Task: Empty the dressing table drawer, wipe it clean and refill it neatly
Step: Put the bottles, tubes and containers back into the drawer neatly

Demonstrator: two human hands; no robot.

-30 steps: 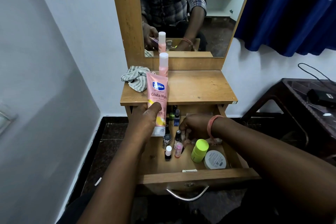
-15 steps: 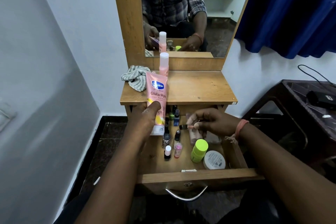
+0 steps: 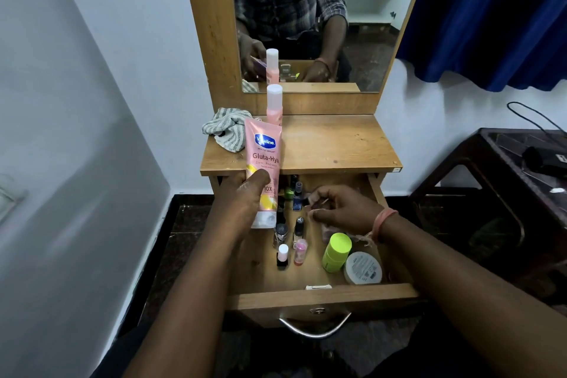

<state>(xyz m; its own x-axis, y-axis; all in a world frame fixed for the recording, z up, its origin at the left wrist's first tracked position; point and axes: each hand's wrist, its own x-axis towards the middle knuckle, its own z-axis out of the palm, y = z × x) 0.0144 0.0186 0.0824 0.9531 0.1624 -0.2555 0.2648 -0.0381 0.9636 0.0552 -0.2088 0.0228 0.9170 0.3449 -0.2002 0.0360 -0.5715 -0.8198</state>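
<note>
Pale walls meet at a corner where a wooden dressing table (image 3: 331, 144) stands, its mirror (image 3: 316, 15) at 12 o'clock and a blue curtain (image 3: 491, 15) at 2 o'clock; a dark side table (image 3: 503, 163) with a cable sits at 3 o'clock; on the tabletop a striped cloth (image 3: 225, 130) lies bunched at the 10 o'clock corner, with a tall pink bottle (image 3: 274, 104) standing upright just beside it; the drawer (image 3: 322, 296) is pulled open toward 6 o'clock and holds its contents; the left hand (image 3: 245, 196) grips a pink lotion tube (image 3: 264, 163), cap down, thumb curled across its front, held upright above the drawer's 10 o'clock side; the right hand (image 3: 340, 209) hovers over the drawer's far half with fingers curled, pinching something small and thin that is too blurred to name; a pink band circles that wrist; below it a lime-green container (image 3: 336, 252) lies tilted, touching a round white jar (image 3: 363, 268) at 5 o'clock; several small nail polish bottles (image 3: 291, 233) stand in a loose cluster down the drawer's middle
</note>
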